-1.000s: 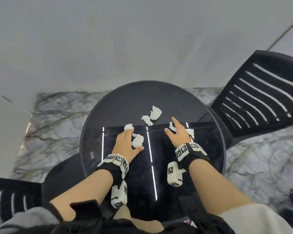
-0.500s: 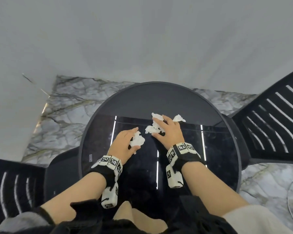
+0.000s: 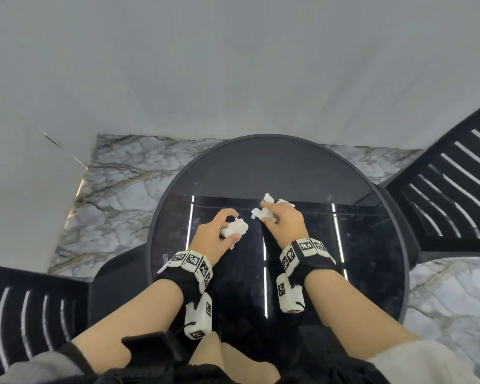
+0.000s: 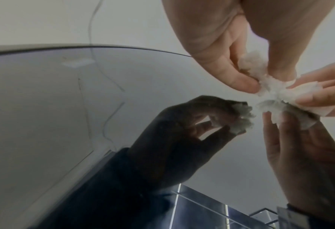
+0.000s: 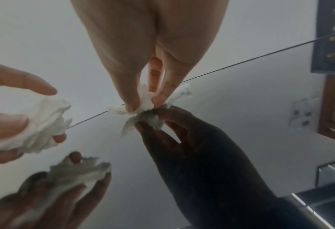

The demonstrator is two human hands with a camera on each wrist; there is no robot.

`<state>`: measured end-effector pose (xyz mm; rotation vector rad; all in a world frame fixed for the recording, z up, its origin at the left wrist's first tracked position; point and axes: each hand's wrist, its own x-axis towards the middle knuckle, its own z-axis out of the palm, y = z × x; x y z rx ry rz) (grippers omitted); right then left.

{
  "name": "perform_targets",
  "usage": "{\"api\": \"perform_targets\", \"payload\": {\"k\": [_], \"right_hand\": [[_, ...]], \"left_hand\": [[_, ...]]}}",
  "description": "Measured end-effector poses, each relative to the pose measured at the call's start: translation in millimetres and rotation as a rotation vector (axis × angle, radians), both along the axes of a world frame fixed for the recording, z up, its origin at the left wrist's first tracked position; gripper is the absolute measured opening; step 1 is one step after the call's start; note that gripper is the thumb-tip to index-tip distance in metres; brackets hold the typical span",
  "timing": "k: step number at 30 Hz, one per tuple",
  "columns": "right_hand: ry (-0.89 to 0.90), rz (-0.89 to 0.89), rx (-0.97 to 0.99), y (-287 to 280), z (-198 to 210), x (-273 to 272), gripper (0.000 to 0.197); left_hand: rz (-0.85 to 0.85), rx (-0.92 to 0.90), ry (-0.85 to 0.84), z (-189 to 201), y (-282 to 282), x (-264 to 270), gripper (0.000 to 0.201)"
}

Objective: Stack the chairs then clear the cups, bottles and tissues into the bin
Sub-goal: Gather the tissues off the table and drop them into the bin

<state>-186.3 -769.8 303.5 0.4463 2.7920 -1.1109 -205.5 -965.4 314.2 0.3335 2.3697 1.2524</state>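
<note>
Crumpled white tissues lie on a round glossy black table (image 3: 261, 167). My left hand (image 3: 230, 227) holds a tissue wad (image 3: 236, 228) between thumb and curled fingers, just above the glass; the left wrist view shows this left hand (image 4: 264, 77) pinching the wad (image 4: 258, 69). My right hand (image 3: 269, 214), a little farther back and close beside it, pinches other tissue scraps (image 3: 259, 213). More scraps (image 3: 269, 197) stick out beyond its fingers. The right wrist view shows the right hand (image 5: 143, 103) pinching a tissue (image 5: 145, 96) against the tabletop.
One black slatted chair (image 3: 441, 195) stands at the table's right edge and another (image 3: 25, 314) at the lower left. Marble floor (image 3: 122, 189) runs to a pale wall (image 3: 233, 65) behind the table. No bin, cup or bottle is in view.
My left hand has closed on the tissues near it and holds them as a wad. My right hand has moved left from the right-hand scraps to the centre ones and curled on them.
</note>
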Motion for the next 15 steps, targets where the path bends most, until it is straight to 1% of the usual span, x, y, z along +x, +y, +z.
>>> {"api": "perform_targets", "payload": {"k": [2,5,7,10,15], "right_hand": [[0.004,-0.093,-0.044,-4,2,13,0.043],[0.015,-0.302,-0.197,-10,8,42,0.049],[0.043,-0.417,-0.261,-14,12,63,0.049],[0.091,-0.549,-0.288,-20,20,95,0.047],[0.148,-0.709,-0.323,-30,32,161,0.044]], "left_hand": [[-0.03,0.025,-0.016,4,-3,5,0.033],[-0.091,0.051,-0.023,7,-8,13,0.029],[-0.145,0.076,-0.029,8,-8,20,0.026],[-0.193,0.123,-0.074,8,-5,36,0.025],[-0.268,0.186,-0.141,9,3,74,0.031]]}}
